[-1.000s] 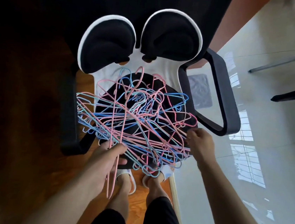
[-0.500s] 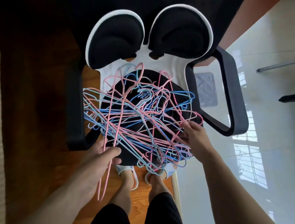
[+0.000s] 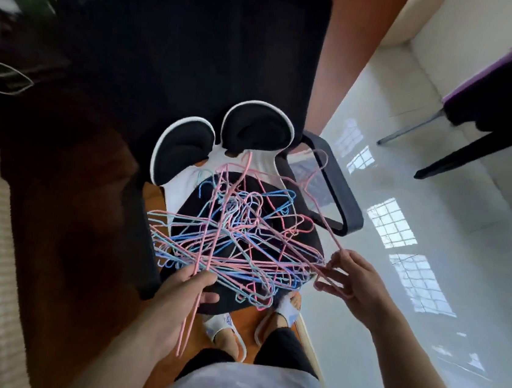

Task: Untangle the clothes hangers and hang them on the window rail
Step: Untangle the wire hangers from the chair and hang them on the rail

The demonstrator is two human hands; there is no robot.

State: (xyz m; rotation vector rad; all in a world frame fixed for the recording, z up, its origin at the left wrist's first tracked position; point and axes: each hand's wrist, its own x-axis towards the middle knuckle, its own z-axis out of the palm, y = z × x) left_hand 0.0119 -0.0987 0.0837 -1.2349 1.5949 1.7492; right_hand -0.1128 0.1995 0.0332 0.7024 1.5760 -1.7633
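A tangled heap of thin pink and blue wire hangers [image 3: 236,239] lies on the black seat of an office chair [image 3: 279,231]. My left hand [image 3: 187,294] grips a long pink hanger [image 3: 209,252] at the heap's near left edge; its wire runs down past my wrist. My right hand [image 3: 350,281] pinches another pink hanger [image 3: 321,201] at the heap's right edge, and this hanger rises out over the chair's right armrest [image 3: 341,190]. The window rail is not in view.
The chair has a black backrest with two white-rimmed lumbar pads [image 3: 222,139]. My feet in white sandals [image 3: 226,331] stand on the wooden floor under the seat. A glossy tiled floor [image 3: 430,277] spreads to the right, with dark table legs [image 3: 463,153] at the far right.
My right hand has pulled back to the right and lifted a pink hanger partly out of the heap. The camera has tilted up and back, and my left hand keeps its hold.
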